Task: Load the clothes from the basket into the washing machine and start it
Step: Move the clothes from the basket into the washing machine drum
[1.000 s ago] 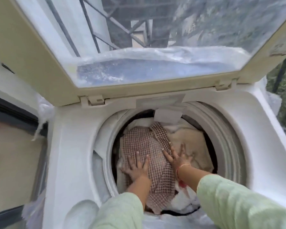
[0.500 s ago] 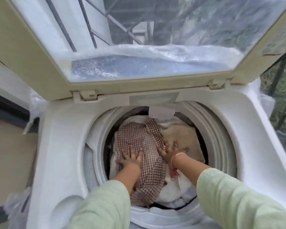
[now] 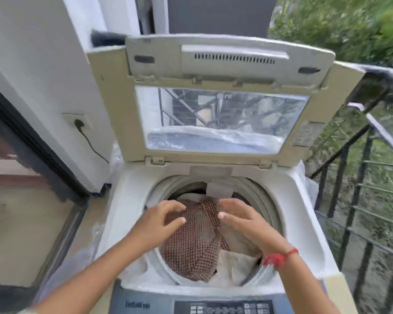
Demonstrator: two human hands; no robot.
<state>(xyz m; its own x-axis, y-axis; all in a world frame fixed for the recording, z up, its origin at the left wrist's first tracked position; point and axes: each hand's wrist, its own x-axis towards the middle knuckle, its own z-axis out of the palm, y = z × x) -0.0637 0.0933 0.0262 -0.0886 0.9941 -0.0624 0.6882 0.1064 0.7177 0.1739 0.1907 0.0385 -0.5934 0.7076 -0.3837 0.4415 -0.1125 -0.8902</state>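
A top-loading washing machine [image 3: 127, 200] stands on a balcony with its lid [image 3: 222, 64] raised upright at the back, the glass pane [image 3: 222, 118] in it reflecting bars and a building. To the left is a white wall with a socket [image 3: 77, 121], a dark plug in it and a cable trailing down toward the machine. A dark metal railing [image 3: 361, 177] runs along the right side with blurred greenery behind it. Clear plastic wrap shows around the machine's sides. Its control panel [image 3: 222, 308] lies along the near edge, the buttons too blurred to read. Inside the drum [image 3: 266, 196] a red-and-white checked cloth [image 3: 195, 243] lies on top, draped over a pale beige cloth [image 3: 234, 266] that fills the near right part. The left hand [image 3: 159, 225] and right hand [image 3: 247, 220] hover over the drum mouth, palms turned toward each other, with the checked cloth below and between them. The left fingers [image 3: 175, 206] and right fingers [image 3: 227, 203] are spread and loosely curved and hold nothing. A red thread [image 3: 275, 258] is tied round the right wrist.
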